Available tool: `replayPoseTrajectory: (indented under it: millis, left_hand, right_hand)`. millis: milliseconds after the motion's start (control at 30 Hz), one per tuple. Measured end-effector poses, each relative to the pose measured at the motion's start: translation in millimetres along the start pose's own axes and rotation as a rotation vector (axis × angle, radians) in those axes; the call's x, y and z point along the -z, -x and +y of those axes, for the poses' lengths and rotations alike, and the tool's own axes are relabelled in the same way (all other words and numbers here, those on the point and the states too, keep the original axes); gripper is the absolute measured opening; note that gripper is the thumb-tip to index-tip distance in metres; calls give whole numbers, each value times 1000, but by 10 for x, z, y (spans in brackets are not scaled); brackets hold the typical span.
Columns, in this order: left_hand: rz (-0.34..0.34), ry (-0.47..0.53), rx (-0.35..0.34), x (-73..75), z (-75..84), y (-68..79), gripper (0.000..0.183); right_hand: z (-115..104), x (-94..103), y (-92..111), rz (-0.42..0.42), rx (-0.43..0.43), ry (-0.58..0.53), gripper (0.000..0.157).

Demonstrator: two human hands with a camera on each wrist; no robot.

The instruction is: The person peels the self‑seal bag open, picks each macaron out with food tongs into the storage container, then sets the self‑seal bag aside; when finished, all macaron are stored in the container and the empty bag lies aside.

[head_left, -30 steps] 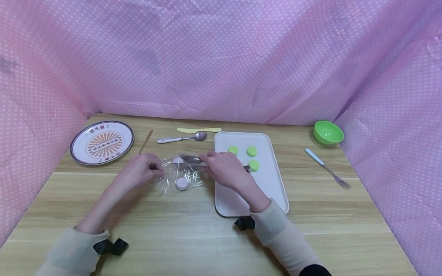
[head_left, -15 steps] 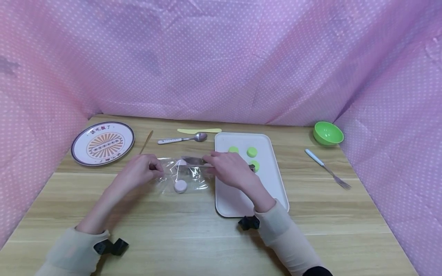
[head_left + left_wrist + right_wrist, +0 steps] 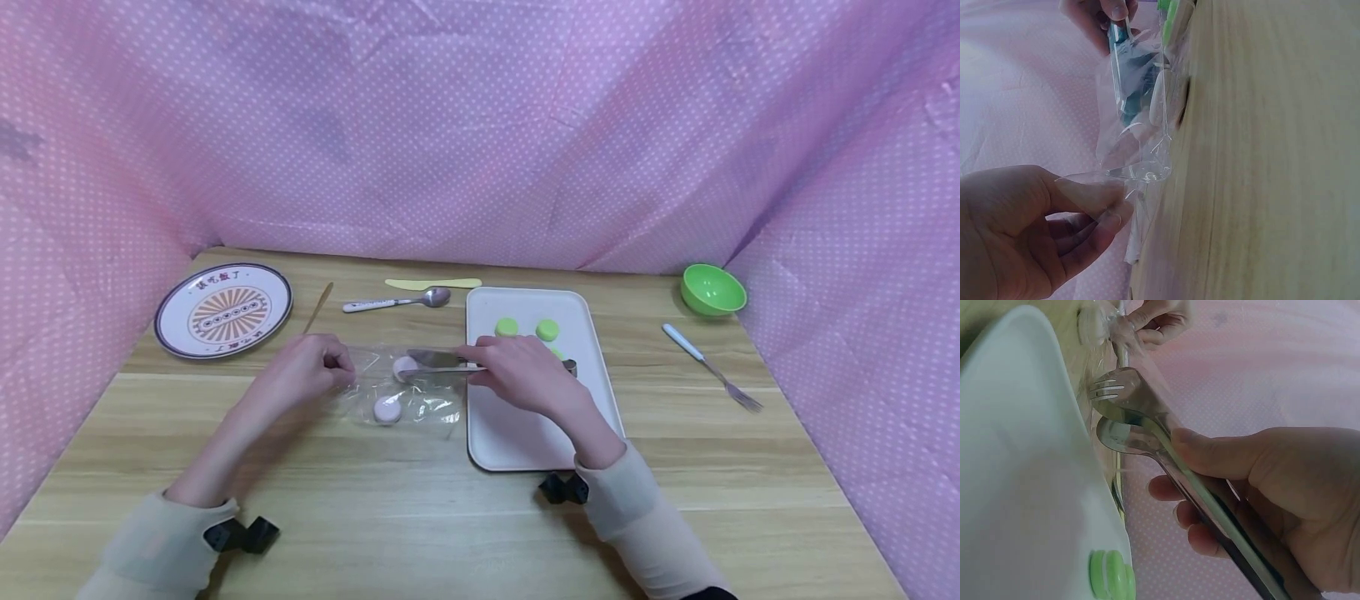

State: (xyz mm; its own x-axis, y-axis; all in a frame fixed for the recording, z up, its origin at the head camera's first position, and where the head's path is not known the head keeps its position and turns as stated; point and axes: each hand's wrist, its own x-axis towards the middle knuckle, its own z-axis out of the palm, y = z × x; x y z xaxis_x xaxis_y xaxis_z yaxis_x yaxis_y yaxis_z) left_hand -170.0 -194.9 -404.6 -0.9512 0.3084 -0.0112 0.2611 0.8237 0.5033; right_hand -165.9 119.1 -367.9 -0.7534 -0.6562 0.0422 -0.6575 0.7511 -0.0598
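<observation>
My left hand (image 3: 307, 367) pinches the left edge of a clear plastic bag (image 3: 1110, 134) between thumb and fingers. Two pale lilac macarons (image 3: 387, 410) appear to lie inside it, one nearer me than the other. Metal tongs (image 3: 1197, 487), one tip slotted like a fork and the other spoon-shaped, are gripped by my right hand (image 3: 521, 375) over the left side of the white tray (image 3: 517, 442). Nothing shows between the tong tips. They reach left over the farther macaron; whether they are still within the bag I cannot tell. Green macarons (image 3: 507, 327) sit on the tray, one partly hidden by my hand.
A patterned plate (image 3: 228, 308) stands at far left, beside a thin brown stick (image 3: 318, 307). Behind the bag lie a spoon (image 3: 397, 302) and a pale yellow knife (image 3: 432, 284). To the tray's right are a fork (image 3: 712, 367) and a green bowl (image 3: 713, 289).
My right hand has drawn the tongs to the right, and the bag's right side has spread out. The farther lilac macaron has shifted right, the nearer one slightly left. The left hand stays put.
</observation>
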Motion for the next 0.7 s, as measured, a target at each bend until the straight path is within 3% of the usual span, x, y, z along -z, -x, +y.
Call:
replayPoseTrajectory:
  millis: [700]
  left_hand:
    - [7, 4, 25, 2, -12, -13, 8]
  right_hand:
    - [157, 106, 237, 31, -3, -4, 27]
